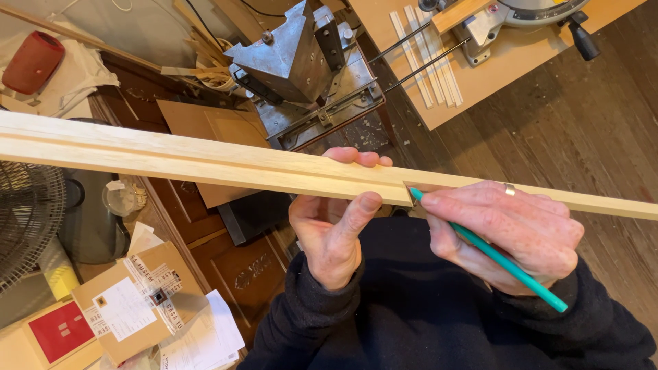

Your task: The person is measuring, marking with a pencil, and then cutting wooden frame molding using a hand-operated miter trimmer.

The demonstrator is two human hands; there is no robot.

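**Both hands on the moulding, pencil tip at the wood**

From my feed I see the left hand wrapped around a long pale wooden moulding strip, thumb pressed against its near face and fingertips curling over the far edge, so the hand is closed on the strip from below. The strip runs across the whole view, from the far left edge down to the right edge, held in the air above the floor.

The right hand is just to the right of the left one, fingers pressed together around a teal pencil. The pencil's tip touches the strip's near face, close beside the left thumb (there is a small angled notch in the wood right there). Its shaft slants down to the right, across the palm. A ring sits on one finger.

Beyond the strip, on the far side, stands a grey metal machine. Far right is a mitre saw on a board with thin wood slats. Near left lie a taped cardboard box and a fan.
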